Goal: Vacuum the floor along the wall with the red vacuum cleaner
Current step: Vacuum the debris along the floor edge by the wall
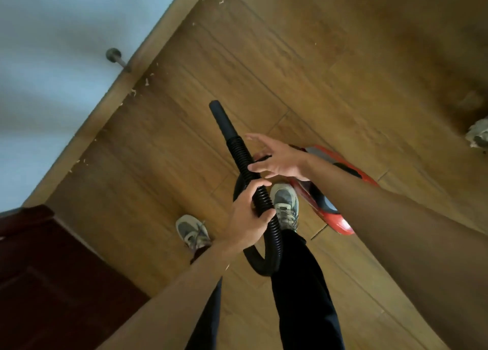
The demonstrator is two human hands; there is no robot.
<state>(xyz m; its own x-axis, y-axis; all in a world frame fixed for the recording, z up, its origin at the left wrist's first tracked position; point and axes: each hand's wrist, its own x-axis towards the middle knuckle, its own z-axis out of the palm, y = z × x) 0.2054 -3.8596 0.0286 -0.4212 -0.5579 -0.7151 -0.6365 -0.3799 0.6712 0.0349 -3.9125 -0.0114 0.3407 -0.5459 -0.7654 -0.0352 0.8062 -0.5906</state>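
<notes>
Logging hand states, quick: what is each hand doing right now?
Left hand: grips the black hose.
Right hand: open, fingers spread, holding nothing.

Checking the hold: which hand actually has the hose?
The left hand, fingers curled round the ribbed black hose; the right hand is spread open, holding nothing.

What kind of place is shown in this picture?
Most likely a room in a home. The wooden plank floor meets a pale wall at a wooden baseboard, with a door stopper fixed on it. The left hand grips the black hose of a red vacuum cleaner.
</notes>
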